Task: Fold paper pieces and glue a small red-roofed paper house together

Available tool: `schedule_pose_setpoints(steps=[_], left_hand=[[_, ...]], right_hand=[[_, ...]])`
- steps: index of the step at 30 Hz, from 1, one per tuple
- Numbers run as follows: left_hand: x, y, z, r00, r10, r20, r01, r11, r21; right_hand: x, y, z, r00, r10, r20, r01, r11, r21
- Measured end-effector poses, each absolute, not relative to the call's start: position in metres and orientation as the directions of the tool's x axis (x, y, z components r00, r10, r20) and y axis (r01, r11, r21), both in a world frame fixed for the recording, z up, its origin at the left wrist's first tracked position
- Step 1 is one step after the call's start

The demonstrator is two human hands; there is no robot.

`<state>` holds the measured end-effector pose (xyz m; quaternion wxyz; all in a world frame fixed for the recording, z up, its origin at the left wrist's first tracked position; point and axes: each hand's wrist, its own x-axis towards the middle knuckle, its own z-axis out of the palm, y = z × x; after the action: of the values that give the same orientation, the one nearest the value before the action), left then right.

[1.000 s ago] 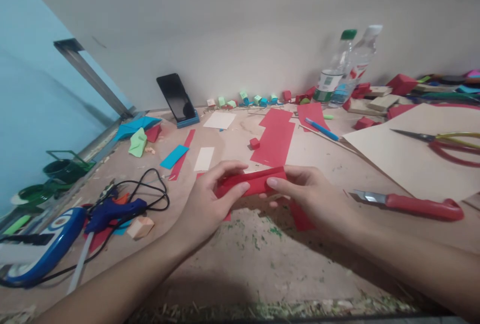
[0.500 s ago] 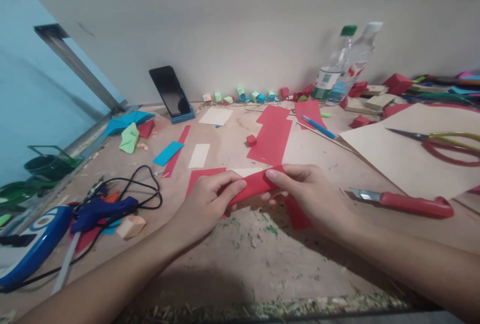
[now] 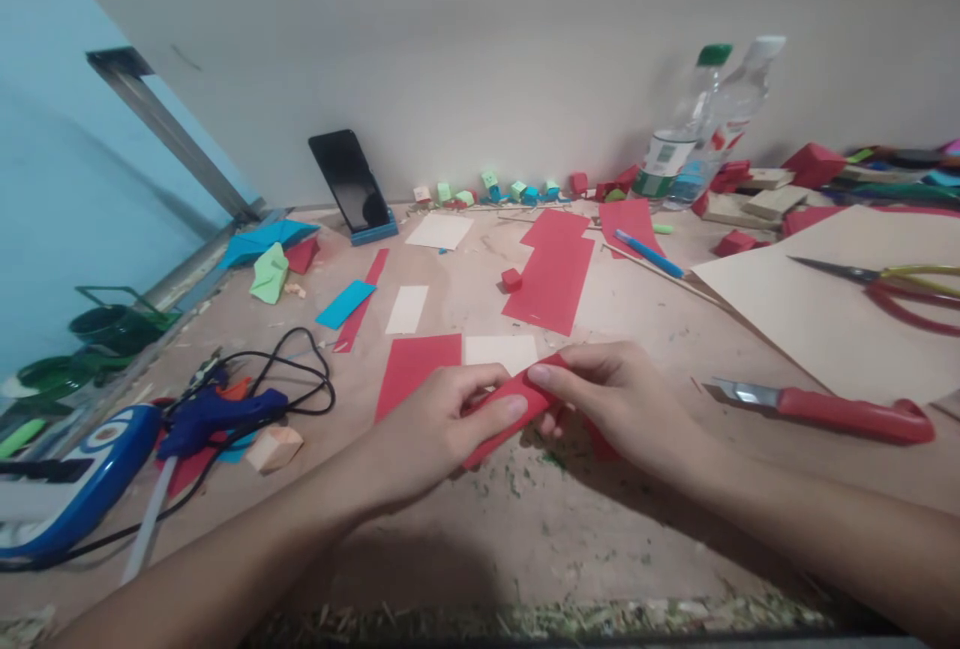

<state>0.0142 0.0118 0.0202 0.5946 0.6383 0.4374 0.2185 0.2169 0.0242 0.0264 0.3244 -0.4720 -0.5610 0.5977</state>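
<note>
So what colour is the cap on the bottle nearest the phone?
Green plastic cap, clearest in the head view.

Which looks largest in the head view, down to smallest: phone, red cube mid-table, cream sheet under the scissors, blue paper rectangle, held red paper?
1. Cream sheet
2. Phone
3. Blue paper rectangle
4. Red cube
Held red paper: partly hidden, so unranked.

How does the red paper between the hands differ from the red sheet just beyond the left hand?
The held paper is narrow, folded or rolled; the red sheet is wider and flat. The held paper is pinched by the left hand and right hand, while the red sheet lies on the table. Both are red.
</note>
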Motion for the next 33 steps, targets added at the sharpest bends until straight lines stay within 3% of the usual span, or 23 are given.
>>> schedule_pose_setpoints(steps=[9,17,22,26,33], left_hand=[[0.014,0.012,0.012,0.464,0.860,-0.214,0.429,-0.006,0.903],[0.014,0.009,0.009,0.366,0.930,-0.033,0.490,-0.162,0.857],[0.014,0.010,0.012,0.385,0.923,-0.020,0.541,-0.208,0.815],[0.016,0.011,0.014,0.348,0.937,0.005,0.518,-0.197,0.832],[0.021,0.006,0.011,0.322,0.947,-0.012,0.553,-0.178,0.814]], right_hand=[[0.218,0.026,0.023,-0.347,0.918,-0.193,0.162,-0.144,-0.976],[0.221,0.024,0.022,-0.348,0.928,-0.136,0.233,-0.055,-0.971],[0.225,0.029,0.024,-0.187,0.979,-0.079,0.260,-0.029,-0.965],[0.225,0.030,0.022,-0.094,0.994,-0.060,0.165,-0.044,-0.985],[0.215,0.017,0.013,-0.364,0.910,-0.199,0.027,-0.204,-0.979]])
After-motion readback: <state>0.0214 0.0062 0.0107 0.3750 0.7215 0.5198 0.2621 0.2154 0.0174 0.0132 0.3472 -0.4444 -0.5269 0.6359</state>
